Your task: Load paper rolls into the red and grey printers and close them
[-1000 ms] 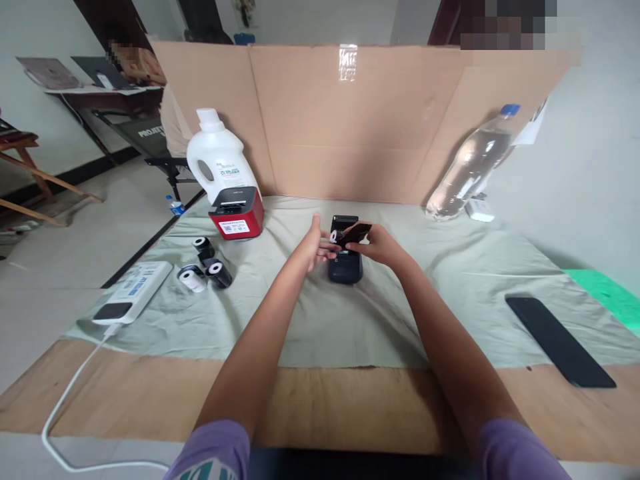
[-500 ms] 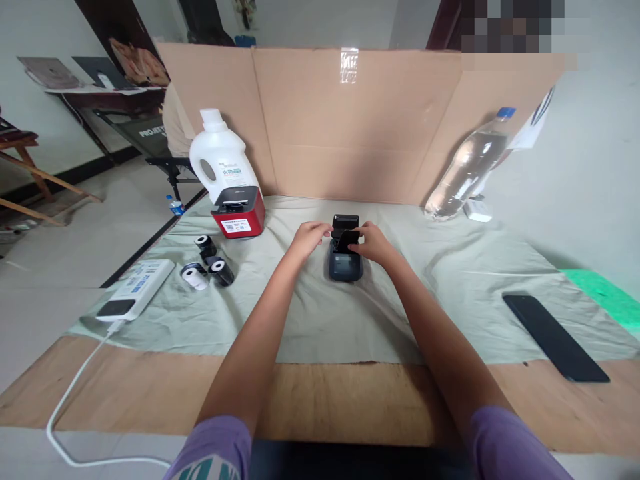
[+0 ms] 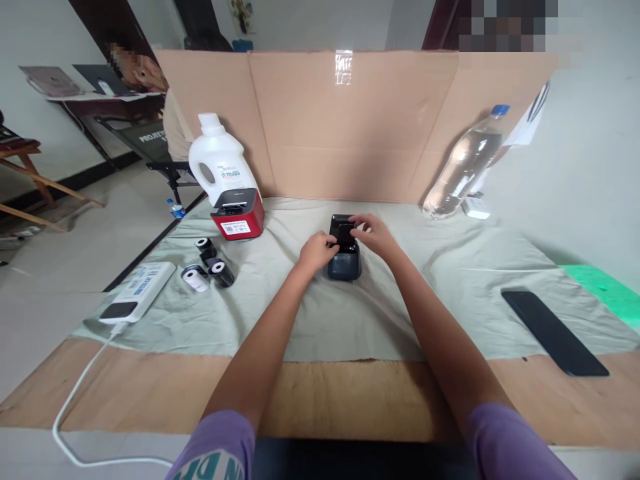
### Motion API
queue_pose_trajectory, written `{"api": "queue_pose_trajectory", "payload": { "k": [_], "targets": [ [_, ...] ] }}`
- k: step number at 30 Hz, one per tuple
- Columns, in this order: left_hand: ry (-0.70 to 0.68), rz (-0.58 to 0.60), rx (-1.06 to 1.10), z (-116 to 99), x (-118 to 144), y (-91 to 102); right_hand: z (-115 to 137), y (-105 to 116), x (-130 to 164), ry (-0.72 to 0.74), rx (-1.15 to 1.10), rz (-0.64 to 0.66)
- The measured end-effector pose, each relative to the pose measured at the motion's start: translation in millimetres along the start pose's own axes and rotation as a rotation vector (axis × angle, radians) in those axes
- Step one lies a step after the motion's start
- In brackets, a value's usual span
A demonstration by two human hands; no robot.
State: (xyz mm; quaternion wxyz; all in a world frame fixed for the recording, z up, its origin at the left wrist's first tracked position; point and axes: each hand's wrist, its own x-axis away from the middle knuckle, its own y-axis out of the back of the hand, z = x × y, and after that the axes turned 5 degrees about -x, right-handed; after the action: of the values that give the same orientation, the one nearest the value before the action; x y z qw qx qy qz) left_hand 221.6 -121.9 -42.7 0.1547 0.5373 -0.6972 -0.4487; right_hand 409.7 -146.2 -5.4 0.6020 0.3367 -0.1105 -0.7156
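A small black printer (image 3: pixel 345 268) sits on the pale green cloth with its lid raised at the back. A dark, thin flap (image 3: pixel 346 235) stands upright over its opening; whether it is a loose strip or a part of the printer I cannot tell. My left hand (image 3: pixel 318 251) is closed at the printer's left rim, thumb and fingertips against it. From the right, my right hand (image 3: pixel 376 235) pinches near the flap's upper right edge, fingers bent. Some of the fingertips blend into the dark opening.
Left of the printer lie several dark-wrapped paper rolls (image 3: pixel 221 272), a red and black printer (image 3: pixel 240 215), a white jug (image 3: pixel 220 157) and a power strip (image 3: pixel 143 290). Cardboard (image 3: pixel 350 127) stands behind. At right are a water bottle (image 3: pixel 465 163) and a phone (image 3: pixel 553 332).
My left hand has moved toward me and right, onto the printer's left rim. My right hand has shifted slightly up, and the dark flap now stands more upright over the opening.
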Motion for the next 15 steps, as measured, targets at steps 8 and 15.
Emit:
{"api": "queue_pose_trajectory", "payload": {
  "k": [8,15],
  "targets": [
    [-0.205,0.003,0.139,-5.2,0.8,14.0,-28.8,-7.2,-3.1,-0.143,-0.368,-0.005],
    [-0.259,0.111,0.041,-9.0,5.2,27.7,-19.2,4.0,7.2,-0.019,-0.227,0.078]
  ]
}}
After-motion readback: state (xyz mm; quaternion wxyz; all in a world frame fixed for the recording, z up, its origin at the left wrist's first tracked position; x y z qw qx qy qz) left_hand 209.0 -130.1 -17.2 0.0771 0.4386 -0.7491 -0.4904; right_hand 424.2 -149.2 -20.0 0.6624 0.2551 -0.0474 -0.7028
